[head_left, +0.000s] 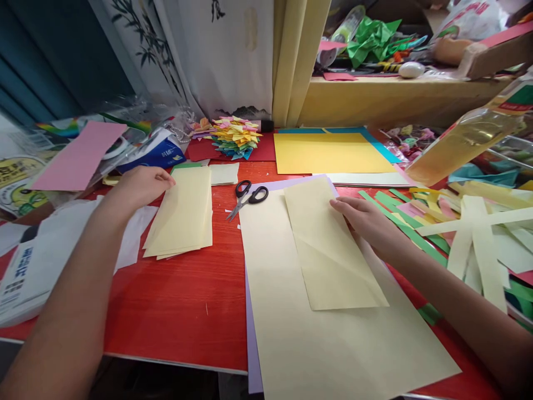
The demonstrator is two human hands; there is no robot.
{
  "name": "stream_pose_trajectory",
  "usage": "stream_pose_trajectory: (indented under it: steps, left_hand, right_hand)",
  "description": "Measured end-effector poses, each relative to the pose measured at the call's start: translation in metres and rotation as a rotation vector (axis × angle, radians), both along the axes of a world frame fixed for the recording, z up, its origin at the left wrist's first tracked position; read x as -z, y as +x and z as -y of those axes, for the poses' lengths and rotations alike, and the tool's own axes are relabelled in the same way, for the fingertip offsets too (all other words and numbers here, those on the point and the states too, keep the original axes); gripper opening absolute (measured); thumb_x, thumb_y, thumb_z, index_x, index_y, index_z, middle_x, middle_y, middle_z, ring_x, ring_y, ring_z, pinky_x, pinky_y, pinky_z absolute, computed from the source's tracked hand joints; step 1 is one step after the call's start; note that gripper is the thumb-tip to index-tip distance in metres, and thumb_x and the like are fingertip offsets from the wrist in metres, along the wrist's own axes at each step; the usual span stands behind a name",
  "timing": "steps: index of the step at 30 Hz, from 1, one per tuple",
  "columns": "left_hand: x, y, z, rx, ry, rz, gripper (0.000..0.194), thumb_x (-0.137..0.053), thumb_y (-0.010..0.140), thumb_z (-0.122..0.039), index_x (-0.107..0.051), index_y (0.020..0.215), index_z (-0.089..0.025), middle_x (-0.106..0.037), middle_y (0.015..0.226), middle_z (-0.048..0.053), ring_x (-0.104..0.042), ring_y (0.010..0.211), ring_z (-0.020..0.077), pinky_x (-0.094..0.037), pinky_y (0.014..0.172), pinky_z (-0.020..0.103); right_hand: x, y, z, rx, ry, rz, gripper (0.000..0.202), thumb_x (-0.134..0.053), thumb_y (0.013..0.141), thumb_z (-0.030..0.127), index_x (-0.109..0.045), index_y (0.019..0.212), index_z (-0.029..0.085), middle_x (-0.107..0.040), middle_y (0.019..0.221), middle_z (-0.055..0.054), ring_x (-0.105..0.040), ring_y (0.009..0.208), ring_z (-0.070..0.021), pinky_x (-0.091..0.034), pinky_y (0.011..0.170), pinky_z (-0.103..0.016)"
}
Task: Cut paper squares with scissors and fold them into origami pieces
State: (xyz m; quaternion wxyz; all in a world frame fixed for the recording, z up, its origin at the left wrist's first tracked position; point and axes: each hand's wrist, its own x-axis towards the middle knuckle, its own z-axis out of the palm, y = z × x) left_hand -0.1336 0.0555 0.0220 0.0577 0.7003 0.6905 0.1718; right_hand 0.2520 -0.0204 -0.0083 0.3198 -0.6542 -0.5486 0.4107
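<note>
loose paper is being handled on the red tabletop [175, 311]. a cream strip [333, 255] is pinched by the right hand [366, 219] at its far right edge, above a large cream sheet [333, 355] overhanging the tabletop's near edge. the left hand [139, 191], fingers curled, is placed at the far left corner of a strip stack [183, 214]; whether paper is gripped cannot be told. both forearms are extended inward from the near corners. a light pinch is judged to be called for by such thin paper.
</note>
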Motion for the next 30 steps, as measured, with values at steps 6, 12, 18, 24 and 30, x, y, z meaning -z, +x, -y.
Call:
stream_pose_trajectory:
  steps: [6, 12, 18, 24, 30]
  left_hand:
    - [0.004, 0.087, 0.026, 0.281, 0.114, 0.119, 0.021, -0.045, 0.082, -0.031, -0.061, 0.088, -0.019, -0.056, 0.098, 0.004, -0.052, 0.083, 0.0159, -0.041, 0.075, 0.027]
    - [0.019, 0.139, 0.059, 0.53, -0.097, 0.432, 0.04, -0.045, 0.084, -0.032, -0.043, 0.124, -0.028, -0.052, 0.116, 0.001, -0.053, 0.08, 0.0124, -0.043, 0.074, 0.026]
    - [0.026, 0.141, 0.063, 0.5, -0.157, 0.602, 0.039, -0.045, 0.082, -0.024, -0.049, 0.121, -0.025, -0.056, 0.108, 0.003, -0.054, 0.086, 0.0149, -0.044, 0.075, 0.028]
    - [0.024, 0.143, 0.064, 0.503, -0.173, 0.757, 0.032, -0.047, 0.081, -0.02, -0.054, 0.112, -0.025, -0.053, 0.105, 0.003, -0.051, 0.082, 0.0124, -0.045, 0.073, 0.025]
    - [0.025, 0.14, 0.064, 0.481, -0.211, 0.803, 0.017, -0.051, 0.079, -0.022, -0.055, 0.095, -0.021, -0.053, 0.093, 0.002, -0.051, 0.081, 0.0126, -0.044, 0.07, 0.024]
  right_hand:
    - [-0.005, -0.012, 0.012, -0.127, -0.01, -0.153, 0.022, -0.05, 0.08, 0.041, -0.061, 0.082, 0.022, -0.06, 0.073, -0.001, -0.058, 0.064, -0.0155, -0.043, 0.05, -0.022]
    - [-0.013, -0.021, 0.021, -0.208, -0.022, -0.197, 0.024, -0.047, 0.083, 0.041, -0.061, 0.088, 0.022, -0.061, 0.074, -0.001, -0.057, 0.064, -0.0143, -0.042, 0.05, -0.021]
    - [-0.012, -0.022, 0.02, -0.178, -0.058, -0.196, 0.024, -0.046, 0.082, 0.038, -0.062, 0.089, 0.021, -0.062, 0.073, -0.001, -0.059, 0.061, -0.0157, -0.041, 0.046, -0.022]
    - [-0.011, -0.02, 0.019, -0.159, -0.086, -0.233, 0.023, -0.047, 0.081, 0.037, -0.063, 0.087, 0.021, -0.06, 0.068, 0.0, -0.058, 0.057, -0.0137, -0.04, 0.044, -0.02]
    - [-0.011, -0.021, 0.018, -0.152, -0.05, -0.197, 0.023, -0.048, 0.08, 0.04, -0.061, 0.078, 0.021, -0.06, 0.067, 0.0, -0.055, 0.054, -0.0125, -0.039, 0.043, -0.02]
